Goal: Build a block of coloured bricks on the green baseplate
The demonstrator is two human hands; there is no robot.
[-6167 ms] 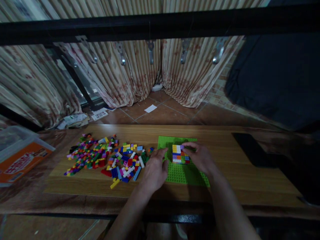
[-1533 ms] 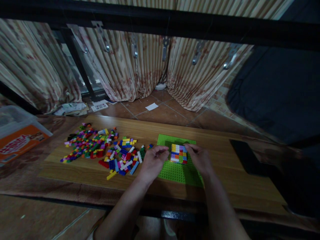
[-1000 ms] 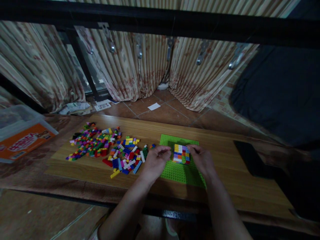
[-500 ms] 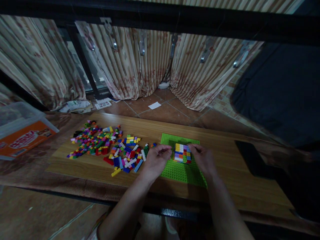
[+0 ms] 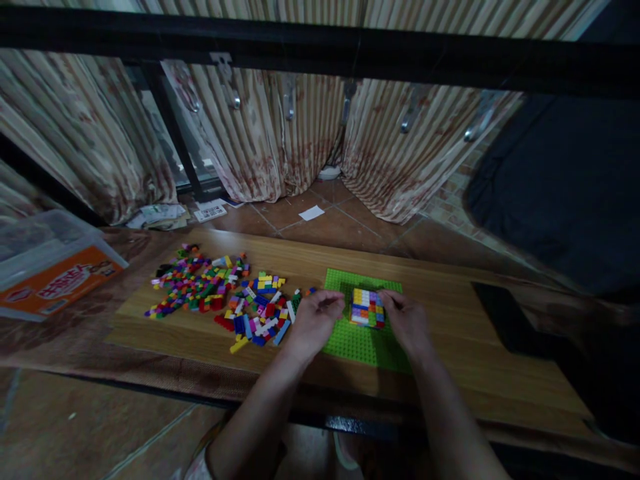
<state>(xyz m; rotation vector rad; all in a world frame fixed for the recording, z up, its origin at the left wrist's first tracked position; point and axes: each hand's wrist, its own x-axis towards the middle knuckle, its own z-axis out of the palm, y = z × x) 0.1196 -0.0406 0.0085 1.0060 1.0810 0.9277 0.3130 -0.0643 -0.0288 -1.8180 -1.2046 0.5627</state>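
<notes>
A green studded baseplate (image 5: 358,343) lies on the wooden board. On it stands a small block of many-coloured bricks (image 5: 367,307). My left hand (image 5: 314,321) rests on the plate's left edge with its fingers curled together beside the block. My right hand (image 5: 406,320) is at the block's right side, fingertips pinched against its top corner. What, if anything, either hand pinches is too small to see. To the left of my left hand lies a spread of loose coloured bricks (image 5: 227,297).
The wooden board (image 5: 450,347) lies on a brown cloth. An orange-labelled plastic box (image 5: 47,277) stands at the far left. A dark flat slab (image 5: 505,313) lies at the right end. Curtains and tiled floor lie beyond the table.
The camera has swung a little, which shifts the scene. My hands stay on either side of the brick block, with my left fingers curled closer to it than six seconds ago.
</notes>
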